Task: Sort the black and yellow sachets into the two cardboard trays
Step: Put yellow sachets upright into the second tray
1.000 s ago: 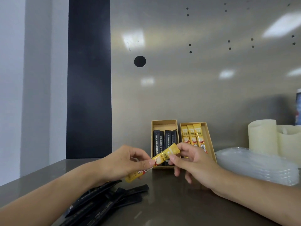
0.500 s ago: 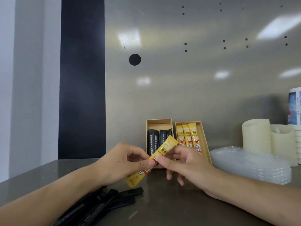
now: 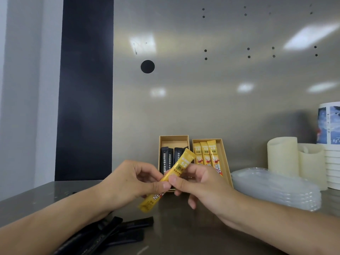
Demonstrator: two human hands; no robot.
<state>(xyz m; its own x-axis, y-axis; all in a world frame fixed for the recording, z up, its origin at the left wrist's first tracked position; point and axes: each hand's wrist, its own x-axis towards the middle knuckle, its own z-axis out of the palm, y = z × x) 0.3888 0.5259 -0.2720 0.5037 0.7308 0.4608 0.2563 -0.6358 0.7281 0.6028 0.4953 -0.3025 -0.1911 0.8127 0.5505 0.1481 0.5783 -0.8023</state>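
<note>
A yellow sachet is held tilted above the steel counter, its top end up and to the right. My left hand pinches its middle from the left and my right hand pinches it from the right. Behind it stand two cardboard trays: the left tray holds several black sachets, the right tray holds three yellow sachets. A loose pile of black sachets lies on the counter under my left forearm.
A stack of clear plastic lids lies right of the trays. Two cream cylinders and a stack of paper cups stand at the far right. A steel wall closes the back.
The yellow sachet has swung steeper, its top end higher in front of the trays. Both hands kept their pinch on it and moved slightly together.
</note>
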